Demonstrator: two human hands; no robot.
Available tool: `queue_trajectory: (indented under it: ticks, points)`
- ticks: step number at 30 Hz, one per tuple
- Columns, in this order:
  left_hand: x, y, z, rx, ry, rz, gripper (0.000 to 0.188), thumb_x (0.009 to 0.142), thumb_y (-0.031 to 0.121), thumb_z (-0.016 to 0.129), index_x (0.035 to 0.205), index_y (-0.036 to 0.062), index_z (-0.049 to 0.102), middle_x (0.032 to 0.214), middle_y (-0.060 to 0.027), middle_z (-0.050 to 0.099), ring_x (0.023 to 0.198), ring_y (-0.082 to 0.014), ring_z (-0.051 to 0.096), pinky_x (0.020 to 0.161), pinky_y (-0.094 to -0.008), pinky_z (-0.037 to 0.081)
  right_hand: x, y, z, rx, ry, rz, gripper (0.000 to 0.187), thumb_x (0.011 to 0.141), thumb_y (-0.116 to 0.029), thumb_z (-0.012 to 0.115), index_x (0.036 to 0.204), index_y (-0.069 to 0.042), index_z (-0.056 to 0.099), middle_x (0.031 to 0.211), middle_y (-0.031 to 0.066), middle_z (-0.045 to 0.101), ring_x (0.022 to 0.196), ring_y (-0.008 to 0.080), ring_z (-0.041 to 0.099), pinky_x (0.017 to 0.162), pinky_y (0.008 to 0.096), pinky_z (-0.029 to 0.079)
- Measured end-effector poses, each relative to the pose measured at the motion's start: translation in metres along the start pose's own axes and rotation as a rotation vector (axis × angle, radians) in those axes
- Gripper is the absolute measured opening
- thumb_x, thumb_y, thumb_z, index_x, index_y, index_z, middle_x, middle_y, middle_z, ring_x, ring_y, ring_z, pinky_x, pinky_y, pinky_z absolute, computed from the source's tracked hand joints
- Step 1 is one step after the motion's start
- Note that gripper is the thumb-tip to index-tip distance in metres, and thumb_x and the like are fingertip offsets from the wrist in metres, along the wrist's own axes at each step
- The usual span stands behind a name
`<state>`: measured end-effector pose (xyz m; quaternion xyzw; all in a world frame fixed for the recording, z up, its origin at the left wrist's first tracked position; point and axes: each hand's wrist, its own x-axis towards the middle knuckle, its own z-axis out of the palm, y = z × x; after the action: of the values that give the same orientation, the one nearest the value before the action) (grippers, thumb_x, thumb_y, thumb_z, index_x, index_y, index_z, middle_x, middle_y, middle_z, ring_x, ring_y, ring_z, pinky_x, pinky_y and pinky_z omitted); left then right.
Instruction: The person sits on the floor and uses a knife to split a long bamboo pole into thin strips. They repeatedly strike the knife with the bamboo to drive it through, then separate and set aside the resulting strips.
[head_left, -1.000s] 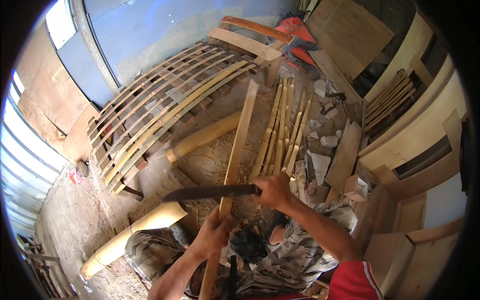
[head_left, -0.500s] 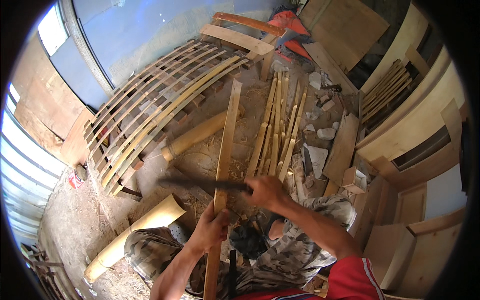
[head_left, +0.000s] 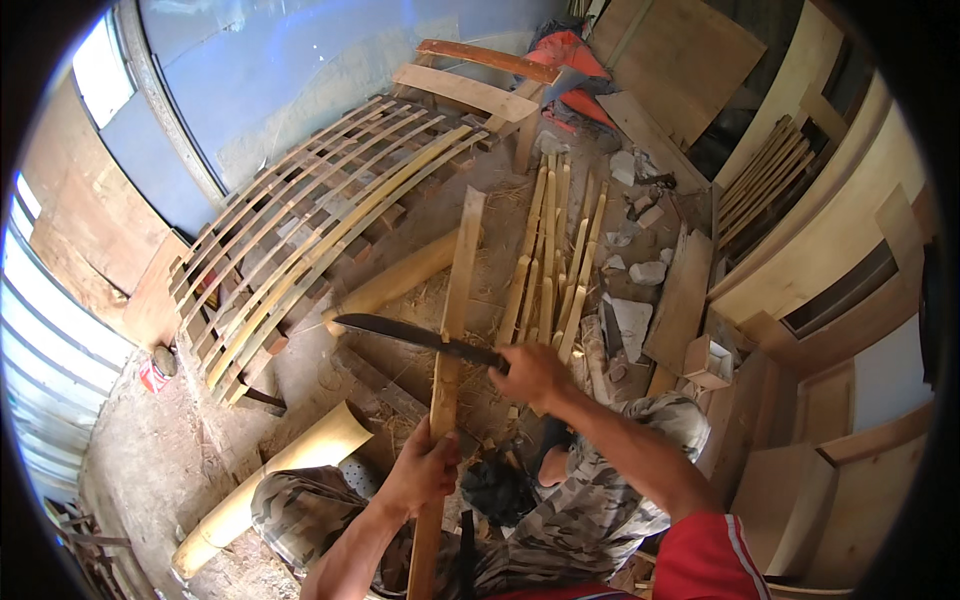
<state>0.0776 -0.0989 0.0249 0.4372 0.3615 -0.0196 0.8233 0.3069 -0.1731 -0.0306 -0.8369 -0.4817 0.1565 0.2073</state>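
Observation:
My left hand [head_left: 420,468] is closed round the lower part of a long bamboo strip [head_left: 458,280], which slants upward from my lap. In my right hand [head_left: 532,376] is the handle of a long dark machete [head_left: 395,328]. Its blade lies across the strip above my left hand, with the tip pointing left. The blade appears to touch the strip's surface. My camouflage-clad legs [head_left: 310,510] are on both sides of the strip.
A split bamboo piece [head_left: 270,485] lies by my left leg, and a bamboo pole [head_left: 400,272] lies ahead. Beyond stands a slatted bamboo frame [head_left: 300,255]. Several cut strips [head_left: 550,250] lie to the right, beside stone rubble [head_left: 630,325]. Wooden furniture parts [head_left: 810,440] line the right side.
The machete has moved away from my left hand, farther up the strip, and its blade is no longer smeared. The strip's far end sits slightly lower in view. My left hand keeps its grip.

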Motion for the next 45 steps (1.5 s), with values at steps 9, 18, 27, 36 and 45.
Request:
queue_trajectory:
  ticks: [9,18,27,36,45]
  points:
    - [-0.003,-0.005,-0.006,-0.007,0.016,-0.011,0.027,0.101,0.019,0.049,0.126,0.0185,0.041,0.070,0.0038,0.041,0.051,-0.0061,0.038,0.045,-0.0222,0.035,-0.004,0.003,0.016,-0.046,0.038,-0.045,0.028,0.079,-0.038,0.064,0.087,-0.012,0.070,0.070,0.0118,0.066,0.071,0.0341,0.067,0.061,0.0489,0.052]
    - [-0.011,-0.010,-0.008,0.022,-0.003,-0.008,0.031,0.101,0.017,0.048,0.130,0.0199,0.037,0.071,0.0042,0.041,0.052,-0.0054,0.037,0.045,-0.0222,0.034,-0.005,0.009,0.013,-0.017,0.015,-0.124,0.031,0.079,-0.037,0.063,0.087,-0.008,0.068,0.069,0.0162,0.064,0.067,0.0351,0.065,0.064,0.0500,0.050]
    - [-0.008,-0.010,-0.009,0.024,-0.028,-0.002,0.024,0.101,0.016,0.048,0.122,0.0185,0.040,0.070,0.0035,0.040,0.051,-0.0055,0.037,0.044,-0.0222,0.033,-0.011,0.013,0.013,-0.060,0.034,-0.240,0.034,0.081,-0.037,0.062,0.091,-0.006,0.070,0.067,0.0155,0.065,0.066,0.0339,0.066,0.065,0.0502,0.051]
    - [-0.005,-0.015,-0.016,0.008,-0.060,-0.010,0.030,0.099,0.013,0.051,0.126,0.0182,0.040,0.070,0.0035,0.042,0.051,-0.0064,0.039,0.044,-0.0220,0.035,-0.014,0.023,0.022,-0.138,0.062,-0.332,0.023,0.082,-0.031,0.062,0.083,-0.009,0.070,0.063,0.0147,0.063,0.059,0.0322,0.064,0.057,0.0473,0.049]
    - [-0.015,-0.019,-0.012,0.074,-0.047,-0.006,0.036,0.098,0.014,0.052,0.132,0.0156,0.038,0.069,0.0028,0.043,0.050,-0.0073,0.042,0.043,-0.0235,0.038,0.009,0.075,0.023,-0.088,0.138,-0.379,0.031,0.078,-0.038,0.071,0.101,-0.017,0.072,0.070,0.0057,0.068,0.063,0.0259,0.064,0.061,0.0453,0.051]
